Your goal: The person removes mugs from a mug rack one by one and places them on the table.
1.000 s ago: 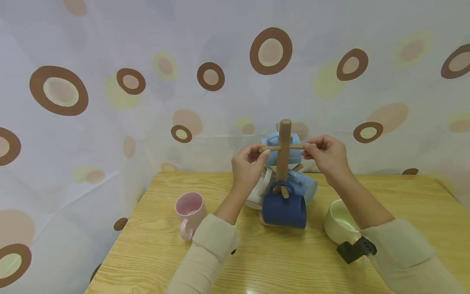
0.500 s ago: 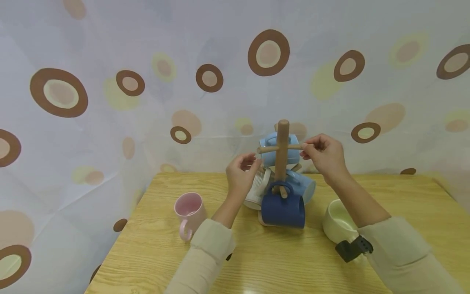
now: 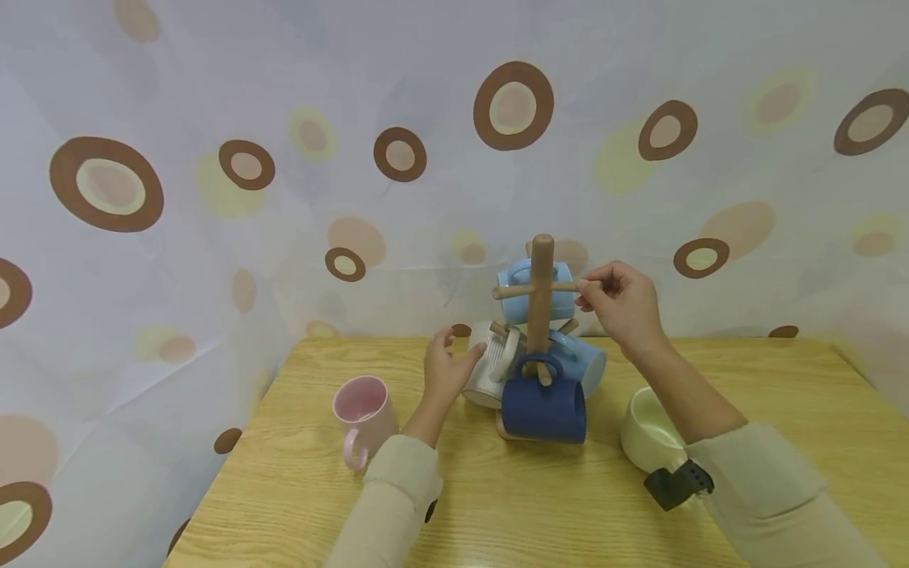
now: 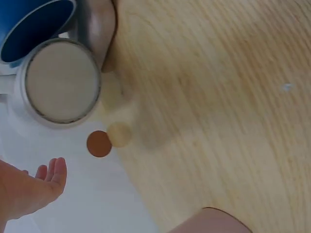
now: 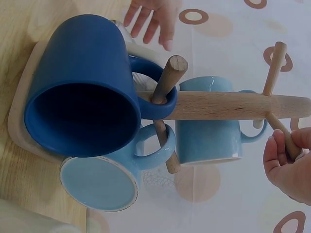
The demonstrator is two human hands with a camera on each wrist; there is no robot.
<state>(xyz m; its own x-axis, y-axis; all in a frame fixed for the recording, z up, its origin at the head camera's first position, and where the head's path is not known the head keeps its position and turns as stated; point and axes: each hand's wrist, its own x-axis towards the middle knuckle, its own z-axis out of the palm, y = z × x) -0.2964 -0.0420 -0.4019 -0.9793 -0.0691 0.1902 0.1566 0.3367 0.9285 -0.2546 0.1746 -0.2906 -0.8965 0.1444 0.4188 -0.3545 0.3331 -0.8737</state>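
Observation:
A wooden mug tree [image 3: 541, 315] carries several mugs. My right hand [image 3: 625, 308] pinches its upper right peg [image 5: 286, 136] between thumb and fingers. Beside the white ribbed mug [image 3: 490, 371], on the rack's left, my left hand [image 3: 447, 375] has its fingers spread and loosely bent, holding nothing; whether the thumb touches the mug I cannot tell. A dark blue mug [image 5: 82, 87] hangs at the front by its handle. One light blue mug [image 5: 209, 126] hangs high at the back, another light blue mug [image 3: 578, 367] lower right. The upper left peg [image 3: 511, 292] is bare.
A pink mug [image 3: 365, 418] stands upright on the wooden table [image 3: 483, 505] to the left. A pale green mug [image 3: 649, 442] stands at right, partly behind my right forearm. A patterned cloth [image 3: 426, 79] hangs behind the table.
My left hand has let go of the upper left peg and moved down and left to beside the white mug. My right hand keeps its pinch on the right peg.

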